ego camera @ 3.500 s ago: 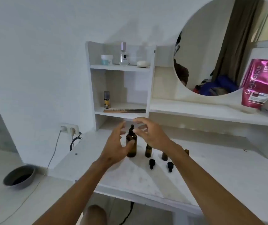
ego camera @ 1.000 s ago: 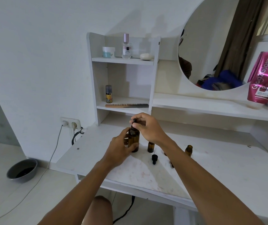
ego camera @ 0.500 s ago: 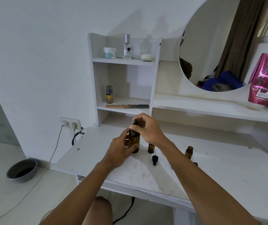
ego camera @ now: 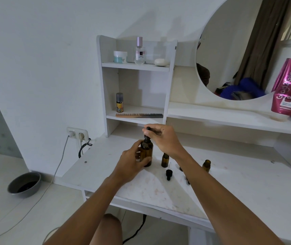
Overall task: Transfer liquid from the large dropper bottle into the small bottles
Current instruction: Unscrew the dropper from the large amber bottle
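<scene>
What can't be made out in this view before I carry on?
Liquid level in the large bottle: head view, dark glass and the left hand cover it.
Dropper: the right hand wraps it; loosened or not, cannot tell.
Small bottles: the right forearm hides things behind it, so their count is unsure.
Pouch: cut off by the right edge.

- A comb (ego camera: 139, 115) lay on the lower shelf (ego camera: 148, 109), a spray can (ego camera: 119, 102) at its 10 o'clock.
- A jar (ego camera: 120, 57), perfume bottle (ego camera: 139, 51) and soap (ego camera: 161, 62) stood on the top shelf (ego camera: 132, 66).
- A pink pouch (ego camera: 290, 87) leaned at the mirror's (ego camera: 229, 50) 4 o'clock.
</scene>
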